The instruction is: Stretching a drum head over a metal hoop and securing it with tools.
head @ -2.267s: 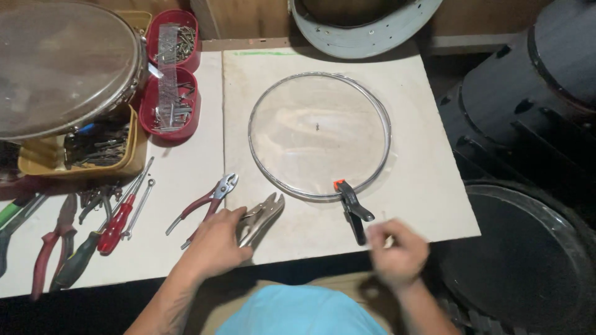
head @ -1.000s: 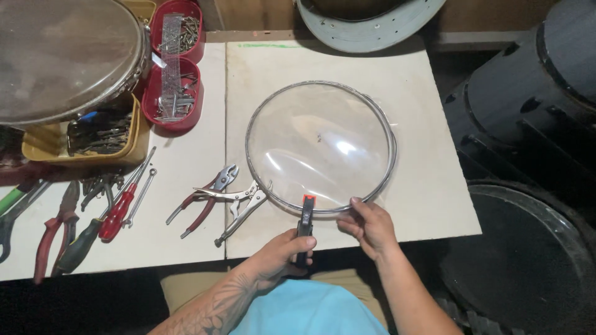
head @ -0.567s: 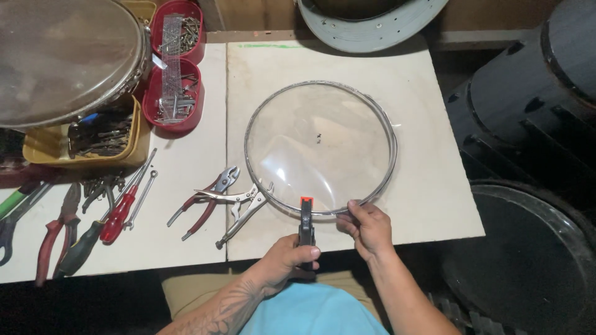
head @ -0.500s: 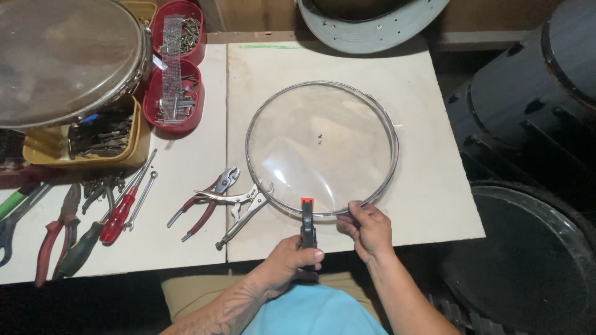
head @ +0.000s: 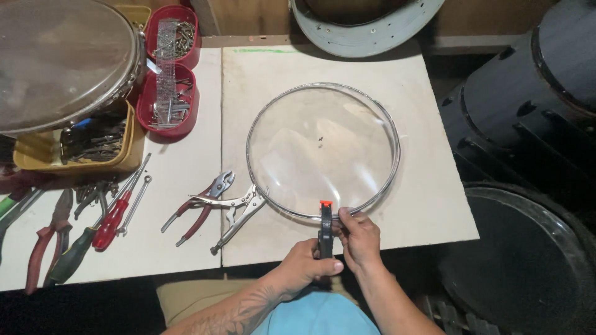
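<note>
On the white work table (head: 428,205), a clear drumhead with a metal hoop (head: 323,151) is lying flat in the middle of the right board, and its near edge is reaching the person's hands. At the top left, a big round drum (head: 59,59) with a cloudy skin is covering a yellow tray of bits (head: 93,146), and just beside it two red trays of screws (head: 174,68) are standing one behind the other. At the right, dark drum shells (head: 528,105) are crowding the floor next to the table. The left hand (head: 304,267) is closing around the black handles of a spring clamp with orange tip (head: 325,226), whose tip is biting the near rim of the hoop. The right hand (head: 359,239) is pinching the same rim just beside the clamp, thumb on top. Silver locking pliers (head: 239,214) are touching the hoop at its left side, and red-handled pliers (head: 202,208) are crossing under them. Further left, a red screwdriver (head: 118,214) and other hand tools are lying near the table edge.
</note>
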